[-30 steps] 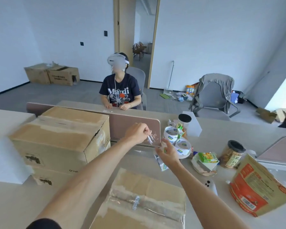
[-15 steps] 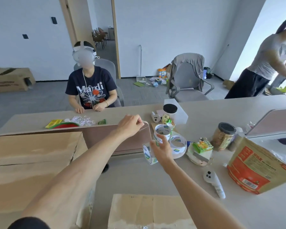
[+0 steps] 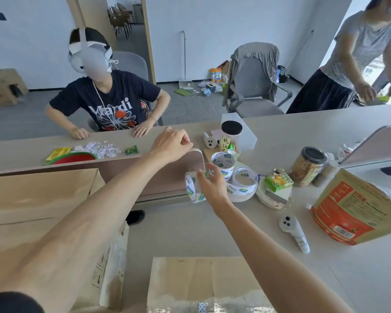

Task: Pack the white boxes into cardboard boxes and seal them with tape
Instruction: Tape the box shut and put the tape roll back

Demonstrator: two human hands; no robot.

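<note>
Gripping tape roll (image 3: 191, 188), right hand (image 3: 212, 188); left hand (image 3: 171, 144) clenched over divider (image 3: 167, 177) edge.

On my feed the wearer's body shows as two arms only. The left arm (image 3: 95, 213) runs in from the lower left of the frame, bare from the left hand (image 3: 171, 143) back to a dark, near-black sleeve (image 3: 11, 302). Only a rounded edge of it shows in the bottom left corner. The right arm (image 3: 264, 251), lower centre, is bare along all I can see, up to the right hand (image 3: 210, 185).
</note>
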